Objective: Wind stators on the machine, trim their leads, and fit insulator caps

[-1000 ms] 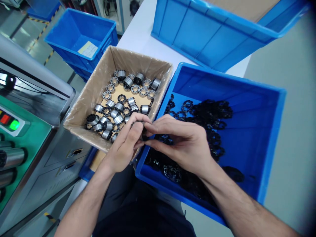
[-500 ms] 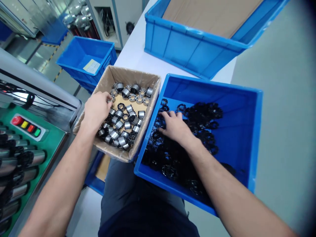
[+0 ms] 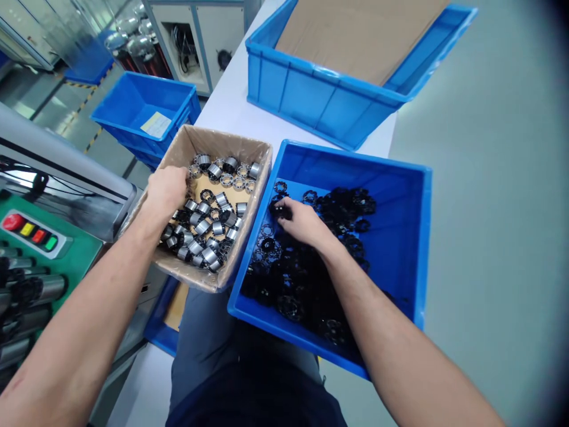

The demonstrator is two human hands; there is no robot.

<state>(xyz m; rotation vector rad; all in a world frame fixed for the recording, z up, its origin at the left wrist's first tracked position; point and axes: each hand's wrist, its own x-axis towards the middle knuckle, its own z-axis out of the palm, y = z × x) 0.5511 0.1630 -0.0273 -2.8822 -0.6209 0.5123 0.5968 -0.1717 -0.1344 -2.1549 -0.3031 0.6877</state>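
Note:
My left hand (image 3: pixel 168 187) reaches over the left wall of a plastic-lined cardboard box (image 3: pixel 195 276). Its fingers are curled downward and closed near the metal rings; what they hold is hidden. Silver motor cores (image 3: pixel 208 255) with black toothed ends fill the lower part of the box, and several bare metal rings (image 3: pixel 226 180) lie along its far side. Inside the blue bin (image 3: pixel 395 237), my right hand (image 3: pixel 302 220) pinches a black plastic ring (image 3: pixel 281 210) between thumb and fingers. Many similar black rings (image 3: pixel 355 204) are heaped around and under it.
A larger blue crate (image 3: pixel 302 80) with a cardboard sheet stands on the white table (image 3: pixel 226 110). Another blue bin (image 3: pixel 133 127) is behind the box. At left are a green machine (image 3: pixel 84 264) with colored buttons and a rack of metal cylinders (image 3: pixel 33 296).
My right hand has closed from spread fingers onto a black ring. My left fingers have curled further down at the box's left side. The whole view has shifted slightly.

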